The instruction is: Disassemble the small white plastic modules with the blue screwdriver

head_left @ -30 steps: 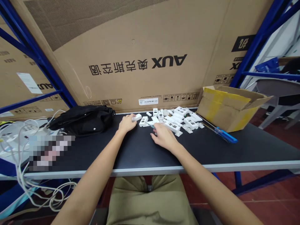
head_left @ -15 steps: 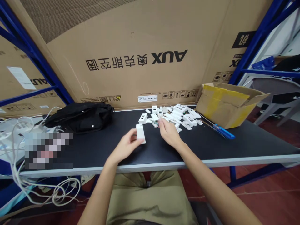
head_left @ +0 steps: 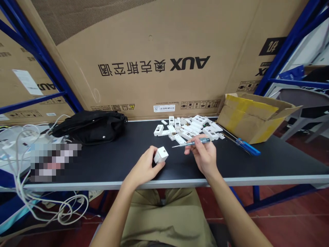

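Observation:
My left hand (head_left: 146, 167) is closed round a white plastic block (head_left: 161, 154), its small end face with a dark slot turned up toward me. Between the thumb and fingers of my right hand (head_left: 204, 154) is a small screwdriver (head_left: 196, 142) with a clear bluish handle. Its thin metal tip points left, above the table and a little apart from the white block. Behind my right hand lies a heap of white plastic housings (head_left: 191, 127), some with openings and small circuit parts. One slotted white housing (head_left: 158, 130) lies at the heap's left end.
The black table (head_left: 110, 164) has a metal front edge. Blue-handled tools (head_left: 248, 146) lie beside an open cardboard box (head_left: 246, 116) at the right. A black bag (head_left: 89, 127) and white cables (head_left: 19, 154) are at the left. Large cartons (head_left: 144, 89) stand behind.
My right hand has come back from the heap and now shows a screwdriver. My left hand has turned the white block, so its end face points up instead of its long side.

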Available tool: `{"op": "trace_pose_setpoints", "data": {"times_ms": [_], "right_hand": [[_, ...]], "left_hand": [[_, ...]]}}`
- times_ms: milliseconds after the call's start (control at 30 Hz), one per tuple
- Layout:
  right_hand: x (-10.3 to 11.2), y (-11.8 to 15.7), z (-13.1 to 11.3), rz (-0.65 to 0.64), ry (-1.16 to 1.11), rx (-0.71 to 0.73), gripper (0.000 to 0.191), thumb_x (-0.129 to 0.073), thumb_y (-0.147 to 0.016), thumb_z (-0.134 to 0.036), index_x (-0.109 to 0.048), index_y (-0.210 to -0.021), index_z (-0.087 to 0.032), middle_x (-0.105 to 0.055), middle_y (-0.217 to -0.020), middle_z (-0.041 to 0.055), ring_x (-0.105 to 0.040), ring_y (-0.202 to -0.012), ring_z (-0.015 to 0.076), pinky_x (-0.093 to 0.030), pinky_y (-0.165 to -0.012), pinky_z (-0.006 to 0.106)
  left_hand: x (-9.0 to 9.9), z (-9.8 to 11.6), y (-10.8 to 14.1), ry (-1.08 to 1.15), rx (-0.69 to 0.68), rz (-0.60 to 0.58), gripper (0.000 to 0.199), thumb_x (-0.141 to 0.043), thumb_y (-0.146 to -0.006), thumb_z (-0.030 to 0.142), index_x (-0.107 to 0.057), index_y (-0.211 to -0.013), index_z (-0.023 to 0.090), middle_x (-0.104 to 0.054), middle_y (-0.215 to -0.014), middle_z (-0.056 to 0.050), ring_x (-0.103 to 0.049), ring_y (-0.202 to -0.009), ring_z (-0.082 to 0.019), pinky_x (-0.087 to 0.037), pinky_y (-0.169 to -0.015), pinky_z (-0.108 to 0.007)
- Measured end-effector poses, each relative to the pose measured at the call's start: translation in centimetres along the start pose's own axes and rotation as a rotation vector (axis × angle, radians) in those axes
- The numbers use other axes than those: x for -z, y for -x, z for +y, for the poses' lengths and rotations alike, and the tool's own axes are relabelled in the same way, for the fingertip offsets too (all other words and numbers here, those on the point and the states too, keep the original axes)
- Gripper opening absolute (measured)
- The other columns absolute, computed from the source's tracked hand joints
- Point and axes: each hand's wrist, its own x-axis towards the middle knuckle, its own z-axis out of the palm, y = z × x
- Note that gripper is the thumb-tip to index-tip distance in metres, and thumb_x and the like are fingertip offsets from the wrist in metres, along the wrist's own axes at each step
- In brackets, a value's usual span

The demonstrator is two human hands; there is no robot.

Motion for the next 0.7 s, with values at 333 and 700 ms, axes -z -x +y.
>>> {"op": "trace_pose_setpoints", "data": {"times_ms": [333, 700], "right_hand": [[0.6, 0.1, 0.6, -0.012, 0.022, -0.143, 0.027, -0.07, -0.085, -0.045, -0.059, -0.086, -0.02, -0.071, -0.068, 0.0015, -0.068, -0.057, 0.0164, -0.055, -0.058, 0.03], [0.8, 2.0, -0.5, -0.104, 0.027, -0.219, 0.027, -0.07, -0.085, -0.045, -0.063, -0.086, -0.019, -0.074, -0.072, 0.0059, -0.071, -0.061, 0.02, -0.058, -0.061, 0.034]], "left_hand": [[0.6, -0.6, -0.2, 0.165, -0.062, 0.271, 0.032, -0.077, -0.077, 0.035, -0.063, -0.103, 0.024, -0.066, -0.117, -0.005, -0.065, -0.104, -0.021, -0.049, -0.09, -0.032], [0.0, -0.5, 0.4, 0.537, 0.015, 0.147, 0.041, -0.079, -0.073, 0.036, -0.041, -0.072, 0.02, -0.072, -0.107, -0.009, -0.07, -0.093, -0.022, -0.055, -0.077, -0.032]]}}
